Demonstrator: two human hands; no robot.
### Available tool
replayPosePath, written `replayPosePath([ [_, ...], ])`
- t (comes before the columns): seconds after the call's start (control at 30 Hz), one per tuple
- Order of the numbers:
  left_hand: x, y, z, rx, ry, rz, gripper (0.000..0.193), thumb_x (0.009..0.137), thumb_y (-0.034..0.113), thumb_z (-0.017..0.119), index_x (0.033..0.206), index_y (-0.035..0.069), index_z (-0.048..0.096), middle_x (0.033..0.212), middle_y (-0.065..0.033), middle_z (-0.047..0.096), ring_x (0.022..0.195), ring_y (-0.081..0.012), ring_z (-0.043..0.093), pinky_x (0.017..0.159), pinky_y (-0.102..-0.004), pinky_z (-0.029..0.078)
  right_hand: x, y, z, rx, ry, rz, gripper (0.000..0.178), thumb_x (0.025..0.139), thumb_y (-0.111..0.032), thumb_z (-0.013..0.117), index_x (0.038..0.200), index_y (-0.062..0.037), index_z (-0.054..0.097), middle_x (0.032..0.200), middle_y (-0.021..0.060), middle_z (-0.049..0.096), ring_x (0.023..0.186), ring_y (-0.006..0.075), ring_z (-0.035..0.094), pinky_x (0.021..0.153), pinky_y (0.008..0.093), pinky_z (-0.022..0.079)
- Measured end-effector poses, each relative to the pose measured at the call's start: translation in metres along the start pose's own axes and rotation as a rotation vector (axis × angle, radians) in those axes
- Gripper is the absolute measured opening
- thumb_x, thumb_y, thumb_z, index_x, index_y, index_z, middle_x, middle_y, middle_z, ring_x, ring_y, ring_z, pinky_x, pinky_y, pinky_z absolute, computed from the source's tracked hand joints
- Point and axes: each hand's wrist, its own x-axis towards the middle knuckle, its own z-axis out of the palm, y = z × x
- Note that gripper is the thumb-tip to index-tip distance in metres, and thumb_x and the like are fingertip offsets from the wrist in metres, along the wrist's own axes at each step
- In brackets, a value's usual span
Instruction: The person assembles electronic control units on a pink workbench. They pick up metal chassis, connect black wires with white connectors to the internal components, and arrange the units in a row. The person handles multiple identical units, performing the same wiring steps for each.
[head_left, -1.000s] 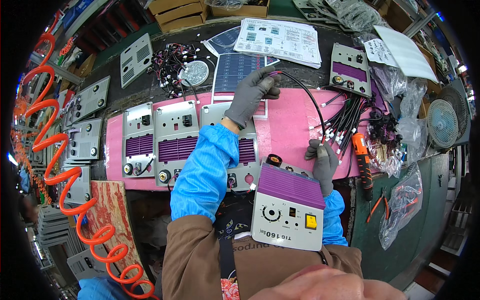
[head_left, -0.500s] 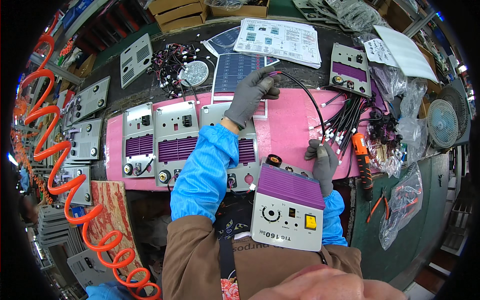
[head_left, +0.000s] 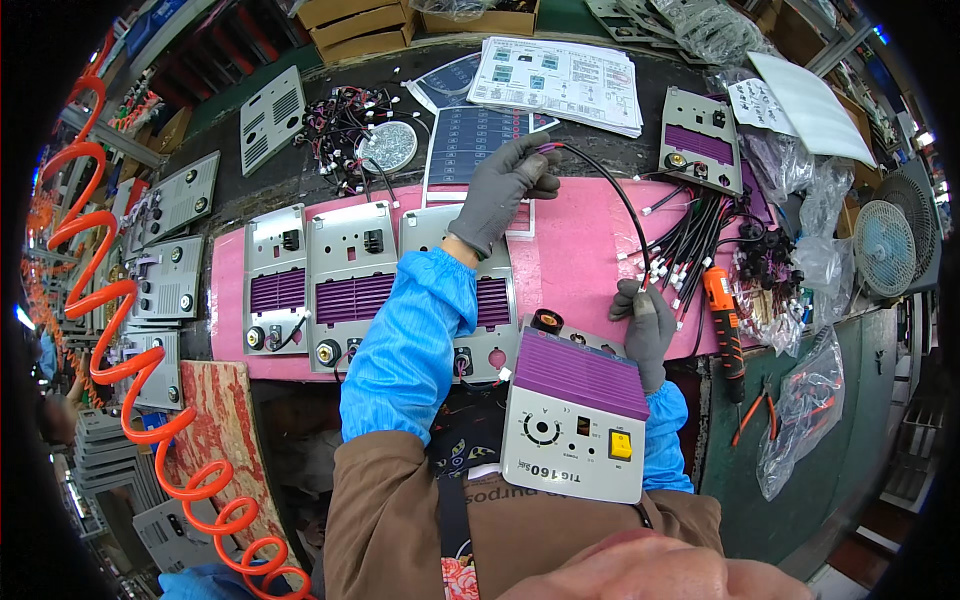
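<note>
My left hand (head_left: 500, 195), in a grey glove, pinches one end of a black cable (head_left: 628, 205) above the pink mat. The cable arcs over to my right hand (head_left: 648, 335), also gloved, whose fingers are closed on its other end. A grey front panel (head_left: 570, 465) with purple louvres, a dial and a yellow switch stands tilted between my right forearm and my chest. Behind its top edge shows a round black fitting (head_left: 547, 320). Several more panels (head_left: 355, 300) lie in a row left of the held one, partly behind my left sleeve.
Black cables with white plugs (head_left: 700, 240) lie piled to the right, beside an orange-black screwdriver (head_left: 722, 310) and red-handled pliers (head_left: 757, 410). Printed sheets (head_left: 560, 85) and a wire bundle (head_left: 345, 140) are farther back. An orange coiled hose (head_left: 125, 375) hangs at left.
Both hands and the cable stay practically where they were. The lower part of the coiled hose has swung slightly left. The tilted panel has shifted very slightly.
</note>
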Motion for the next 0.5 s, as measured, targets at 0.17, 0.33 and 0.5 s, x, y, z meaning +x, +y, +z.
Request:
replayPosePath([
  [0.17,-0.0007,0.0001,-0.0002,0.000,-0.003,0.004,0.049,0.098,0.022,0.057,0.140,-0.001,0.043,0.120,-0.0171,0.063,0.088,-0.0176,0.067,0.080,-0.0318,0.058,0.0004,0.0008,-0.0006,-0.005,-0.006,-0.003,0.035,0.098,-0.019,0.045,0.108,0.0100,0.061,0.081,0.0101,0.061,0.071,0.0145,0.057,0.066,0.0285,0.049],
  [0.33,-0.0002,-0.0005,-0.0013,0.000,-0.006,0.001,0.049,0.098,0.022,0.057,0.140,-0.001,0.043,0.121,-0.0168,0.063,0.088,-0.0175,0.066,0.080,-0.0318,0.059,0.0001,0.0001,0.0005,-0.005,0.008,0.017,0.035,0.098,-0.019,0.045,0.108,0.0097,0.062,0.082,0.0099,0.061,0.072,0.0144,0.057,0.066,0.0283,0.049],
  [0.5,-0.0006,0.0003,-0.0006,0.008,-0.002,-0.002,0.049,0.098,0.022,0.057,0.140,-0.001,0.044,0.121,-0.0168,0.063,0.088,-0.0174,0.066,0.080,-0.0318,0.058,0.0000,0.0010,0.0003,0.006,0.007,0.000,0.035,0.098,-0.020,0.046,0.107,0.0096,0.062,0.081,0.0095,0.061,0.071,0.0143,0.057,0.066,0.0284,0.048],
])
